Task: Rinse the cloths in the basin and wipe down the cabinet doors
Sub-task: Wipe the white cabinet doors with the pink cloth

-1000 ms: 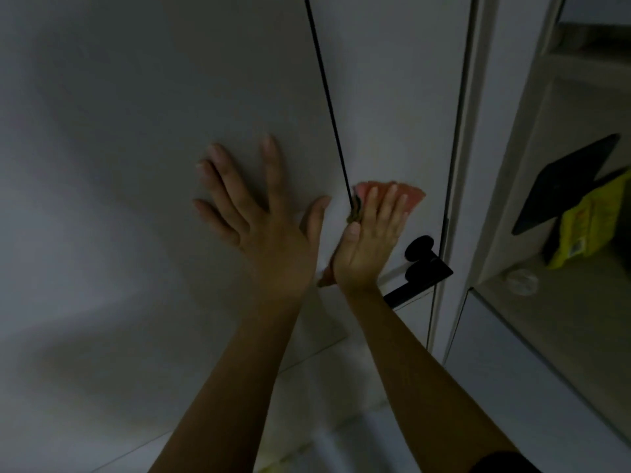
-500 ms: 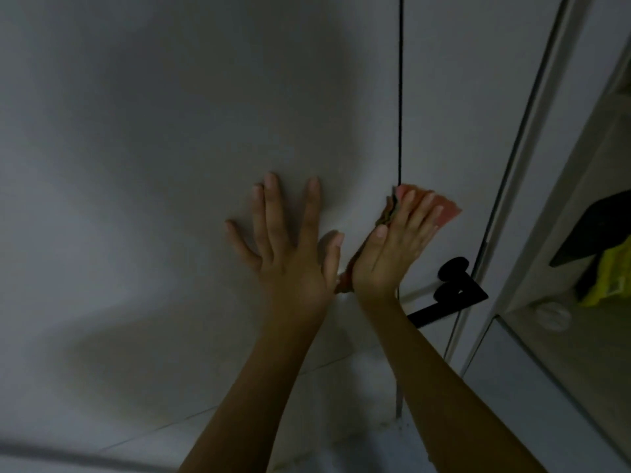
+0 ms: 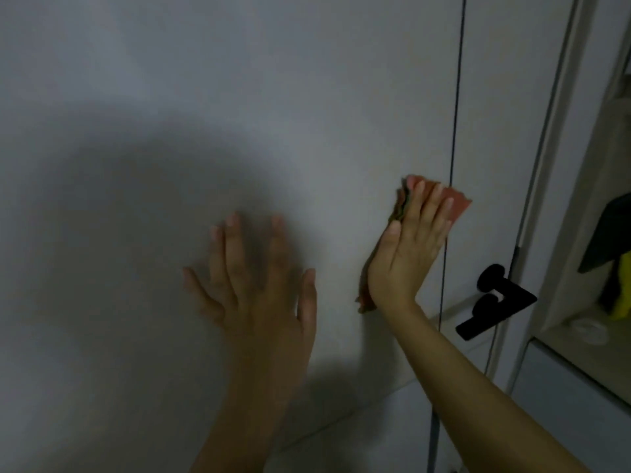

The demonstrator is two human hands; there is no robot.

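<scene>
The left hand (image 3: pixel 259 285) lay flat, fingers spread, on the cabinet door (image 3: pixel 205 114). The right hand (image 3: pixel 408 247), fingers straight, pressed the pink cloth (image 3: pixel 456 203) against the door beside its seam.

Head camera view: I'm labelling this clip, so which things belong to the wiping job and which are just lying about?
Job:
- folded reddish cloth, pressed flat by right hand
- pale grey cabinet door, left hand flat against it

Lying about:
- black lever handle
- yellow packet on shelf
- black flat item above it
</scene>
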